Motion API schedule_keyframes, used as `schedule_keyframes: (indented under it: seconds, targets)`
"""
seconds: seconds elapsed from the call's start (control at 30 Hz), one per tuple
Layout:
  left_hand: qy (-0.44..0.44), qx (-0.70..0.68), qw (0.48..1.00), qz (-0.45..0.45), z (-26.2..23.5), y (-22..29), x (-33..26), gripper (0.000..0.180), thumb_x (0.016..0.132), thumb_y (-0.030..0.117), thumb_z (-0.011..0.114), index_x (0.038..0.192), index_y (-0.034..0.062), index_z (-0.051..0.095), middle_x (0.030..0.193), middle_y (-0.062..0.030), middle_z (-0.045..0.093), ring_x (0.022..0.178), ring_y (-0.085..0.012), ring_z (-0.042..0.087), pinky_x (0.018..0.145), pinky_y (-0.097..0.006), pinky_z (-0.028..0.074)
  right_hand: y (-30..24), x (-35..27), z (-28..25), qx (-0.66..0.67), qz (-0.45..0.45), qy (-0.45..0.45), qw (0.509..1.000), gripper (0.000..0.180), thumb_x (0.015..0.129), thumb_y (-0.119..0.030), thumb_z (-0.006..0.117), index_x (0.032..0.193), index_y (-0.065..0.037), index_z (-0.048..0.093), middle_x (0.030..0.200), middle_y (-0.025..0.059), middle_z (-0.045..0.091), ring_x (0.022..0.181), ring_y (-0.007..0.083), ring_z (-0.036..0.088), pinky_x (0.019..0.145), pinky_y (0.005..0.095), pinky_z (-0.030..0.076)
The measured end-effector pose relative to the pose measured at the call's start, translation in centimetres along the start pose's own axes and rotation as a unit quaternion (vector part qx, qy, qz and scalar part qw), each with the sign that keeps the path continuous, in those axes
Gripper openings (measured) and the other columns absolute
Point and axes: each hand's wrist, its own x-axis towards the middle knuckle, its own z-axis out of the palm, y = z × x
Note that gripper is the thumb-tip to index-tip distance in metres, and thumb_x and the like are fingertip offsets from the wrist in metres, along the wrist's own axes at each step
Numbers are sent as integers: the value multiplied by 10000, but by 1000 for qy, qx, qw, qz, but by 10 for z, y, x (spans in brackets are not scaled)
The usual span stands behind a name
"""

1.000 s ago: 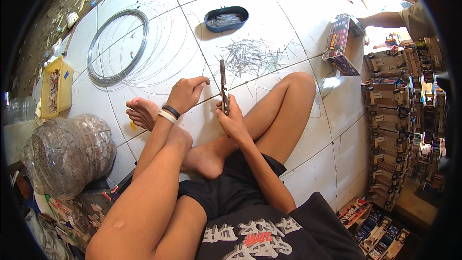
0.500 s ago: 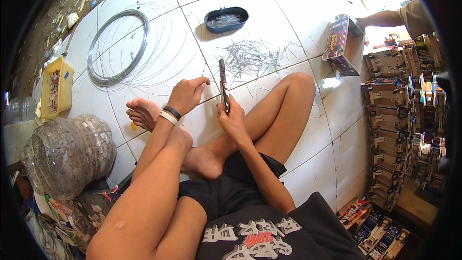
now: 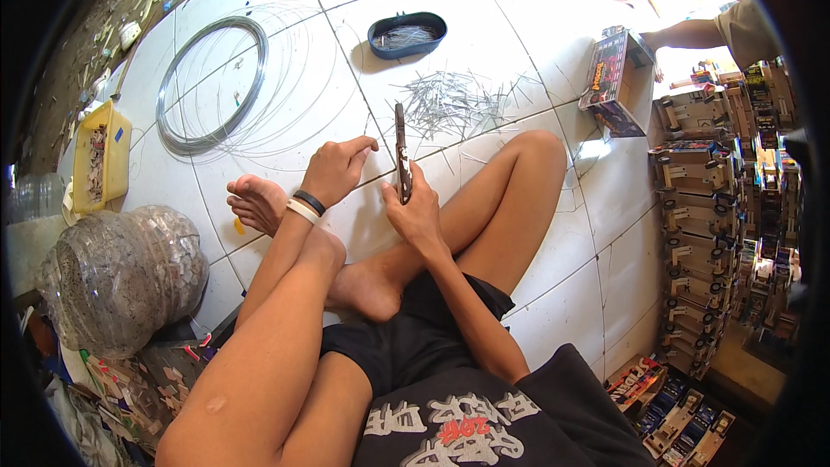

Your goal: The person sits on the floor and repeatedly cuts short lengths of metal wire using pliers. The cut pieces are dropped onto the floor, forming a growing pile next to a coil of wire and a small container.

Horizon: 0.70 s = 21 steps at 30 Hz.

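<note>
My right hand [image 3: 415, 212] is closed around a pair of dark pliers [image 3: 401, 151], held upright over the white floor tiles in front of my bent legs. To its left, my left hand [image 3: 335, 166] has its fingers drawn together near the plier jaws, pinching a thin wire that barely shows at the fingertips. Beyond the pliers lies a loose heap of short cut wire pieces [image 3: 454, 104]. A large coil of silver wire [image 3: 259, 47] rests farther left, its loose loops spreading toward my left hand.
A blue oval tub [image 3: 406, 50] holds more wire pieces. At left stand a yellow basket [image 3: 126, 156] and a big clear plastic container [image 3: 125, 281]. A printed box [image 3: 609, 78] and stacked wooden toy trucks [image 3: 692, 251] are at right. Another person's arm or leg [image 3: 683, 35] shows at upper right.
My right hand's grip has loosened: thumb and forefinger have spread from the plier handles. My left hand has barely moved, its fingertips lifting slightly. The floor items stay in place.
</note>
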Motion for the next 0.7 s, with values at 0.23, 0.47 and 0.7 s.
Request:
schedule_keyframes:
  seconds: [0.23,0.47,0.7]
  targets:
    - [-1,15,1000,4,2,-4,-1,174,994,133,600,1088,95,740,633,-169,604,552,-335,591,585,-422,464,7,7,-5,-32,26,-27,999,183,981,-178,622,1005,2,599,784,254,666,780,485,654,737,536,497]
    - [-11,18,1000,-19,0,-1,0,173,998,152,592,1079,112,739,648,-166,624,592,-346,619,610,-439,486,-2,6,-12,-3,20,-49,999,154,991,-121,599,1080,4,606,817,266,657,782,462,643,743,515,485]
    - [-7,16,1000,-18,-2,1,1,175,1000,149,588,1078,111,740,631,-163,608,576,-339,602,598,-436,471,3,7,-11,-2,32,-71,997,182,994,-120,609,1116,14,597,836,263,666,790,444,648,755,503,492]
